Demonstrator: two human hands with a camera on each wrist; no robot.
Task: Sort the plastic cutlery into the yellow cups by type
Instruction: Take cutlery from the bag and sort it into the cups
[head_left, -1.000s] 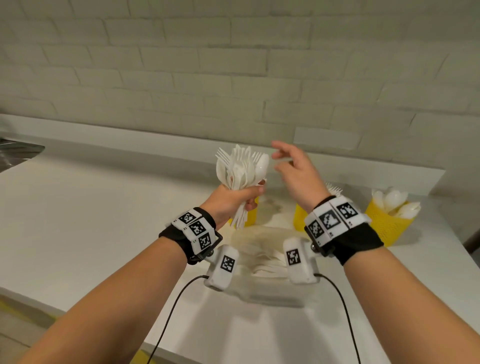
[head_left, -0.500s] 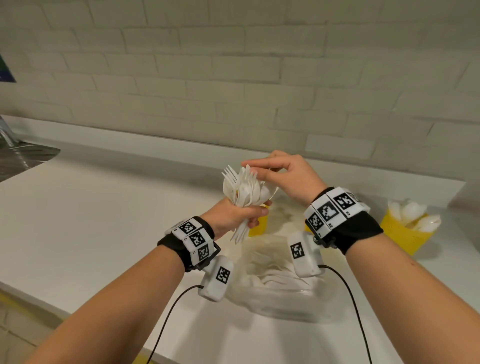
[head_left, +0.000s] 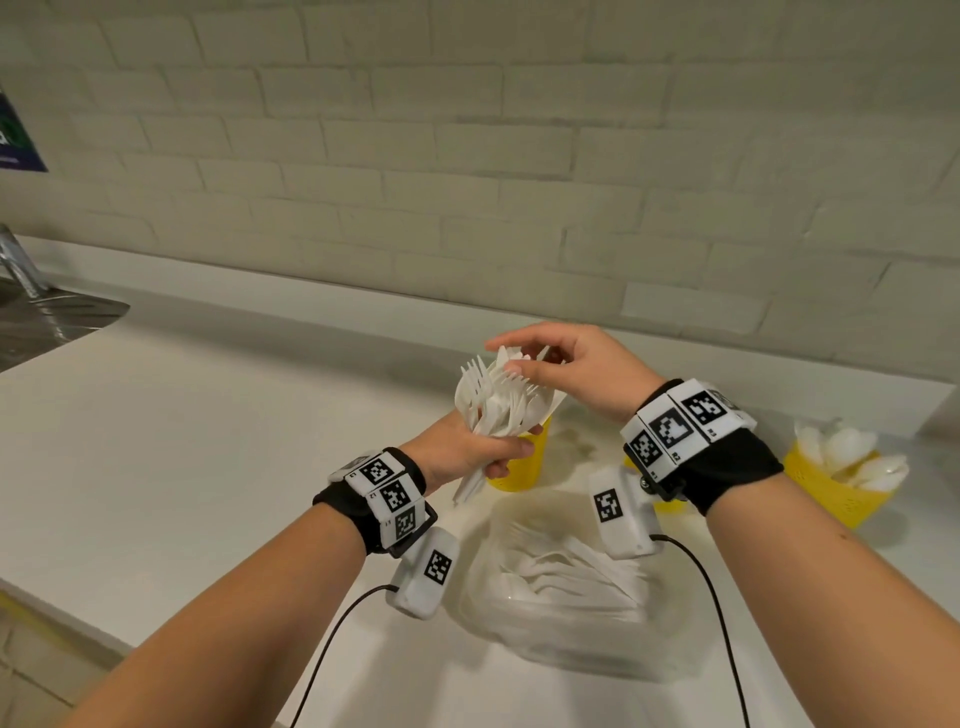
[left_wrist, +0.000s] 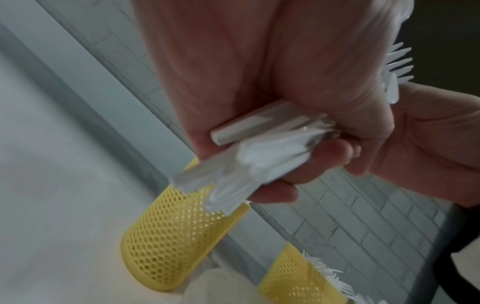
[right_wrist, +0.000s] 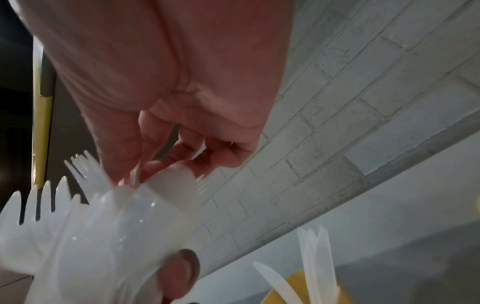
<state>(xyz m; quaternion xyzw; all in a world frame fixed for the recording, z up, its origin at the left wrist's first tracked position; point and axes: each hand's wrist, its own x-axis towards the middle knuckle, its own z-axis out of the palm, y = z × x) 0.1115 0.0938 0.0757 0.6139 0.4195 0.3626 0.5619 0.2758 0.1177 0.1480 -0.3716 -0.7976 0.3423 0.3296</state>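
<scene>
I am gripping a mixed cutlery bundle (head_left: 493, 400) in my left hand (head_left: 460, 452), above the worktop (head_left: 208, 441), my right hand (head_left: 566, 366) pinching one piece. Beside it, the spoon cup (head_left: 836, 483) is filling; much is waiting unsorted.

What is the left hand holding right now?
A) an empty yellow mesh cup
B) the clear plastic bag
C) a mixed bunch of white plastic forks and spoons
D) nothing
C: the left hand grips a bunch of white plastic forks and spoons by the handles, heads up, while the right hand pinches at the top of the bunch.
</scene>
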